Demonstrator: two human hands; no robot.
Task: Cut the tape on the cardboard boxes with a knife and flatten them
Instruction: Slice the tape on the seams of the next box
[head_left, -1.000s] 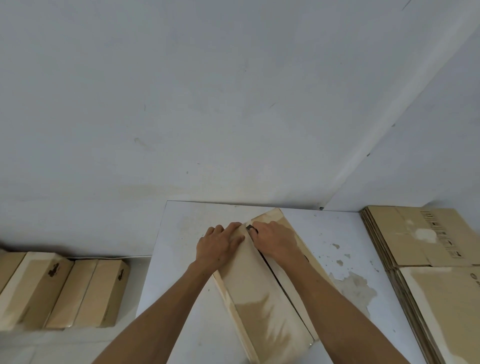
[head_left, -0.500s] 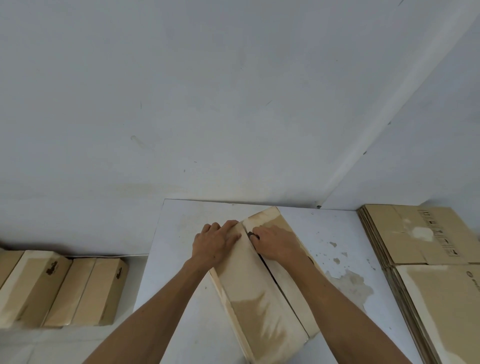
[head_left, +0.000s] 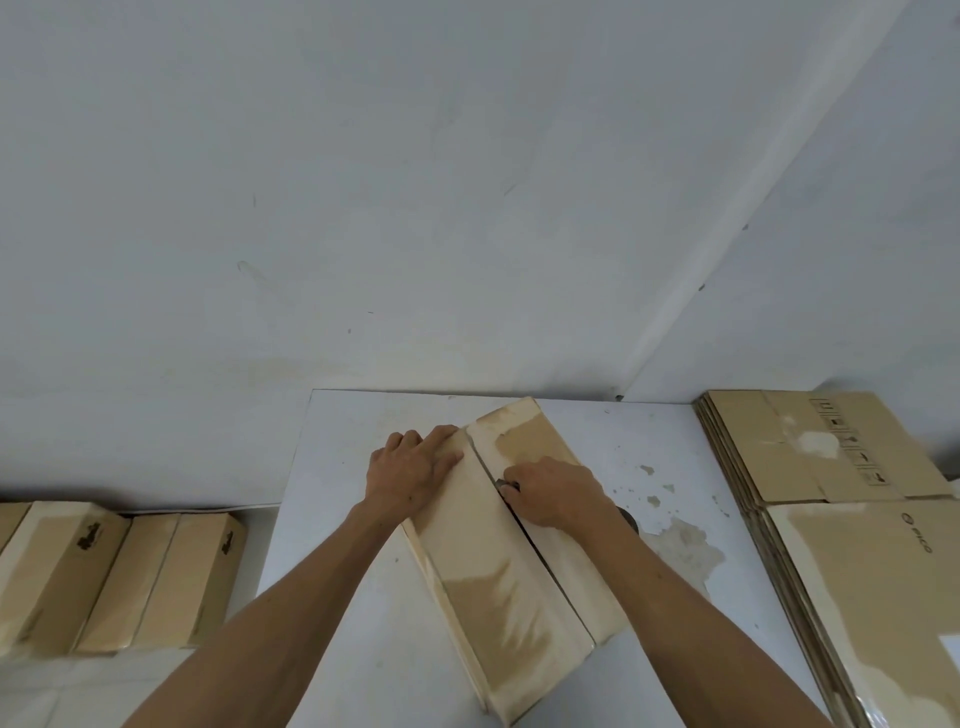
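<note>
A long taped cardboard box (head_left: 498, 613) lies slantwise on the white table (head_left: 353, 613). Its top seam runs from the far end toward me. My left hand (head_left: 410, 475) lies flat on the left flap near the far end, fingers straight. Curled fingers of my right hand (head_left: 553, 491) grip a small dark knife (head_left: 508, 487) whose tip sits in the seam, about a third of the way along from the far end. Most of the knife is hidden inside my fist.
Flattened cardboard boxes (head_left: 831, 457) are stacked at the table's right side. Several taped boxes (head_left: 119, 577) stand in a row on the floor at the left. A white wall (head_left: 467, 208) rises right behind the table. Chipped patches (head_left: 685, 540) mark the tabletop right of the box.
My right hand has drawn the knife along the seam from the far end toward me. The left hand has stayed pressed on the left flap.
</note>
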